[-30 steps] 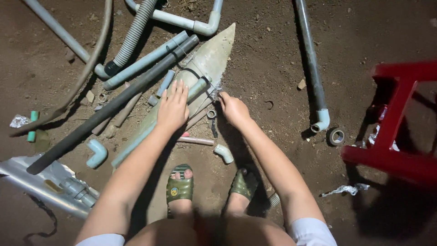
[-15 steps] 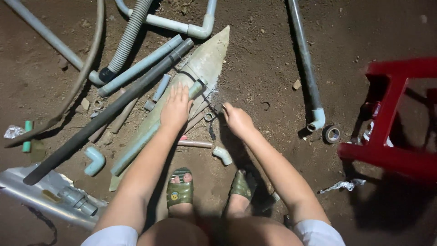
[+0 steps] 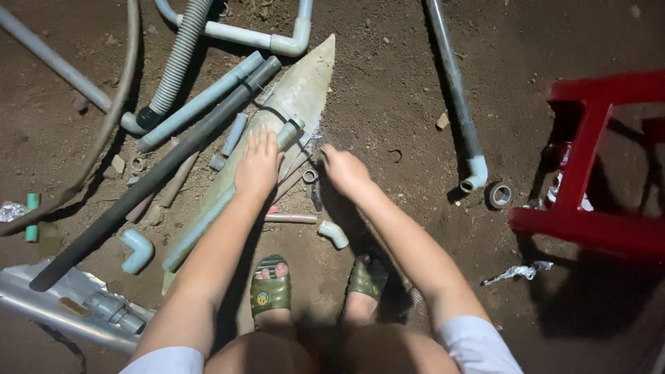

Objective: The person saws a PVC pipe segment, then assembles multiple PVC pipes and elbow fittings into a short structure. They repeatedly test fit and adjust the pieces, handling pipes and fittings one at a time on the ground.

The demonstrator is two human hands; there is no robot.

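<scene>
1. Hands work low over the dirt. The left hand point(image 3: 258, 166) lies flat, fingers out straight, pressing on the pale pipe point(image 3: 197, 232).
2. The pipe lies on the pointed board point(image 3: 305, 83), running from 1 o'clock to 7 o'clock.
3. The step looks like pinning the pipe down. Any next move needs it held firm so it cannot roll.
4. The right hand point(image 3: 344, 170), at 3 o'clock of the left, is blurry beside a small ring point(image 3: 309, 176). I cannot tell if it grips anything.

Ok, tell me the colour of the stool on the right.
Red. The stool shows in the head view, standing on the dirt.
</scene>
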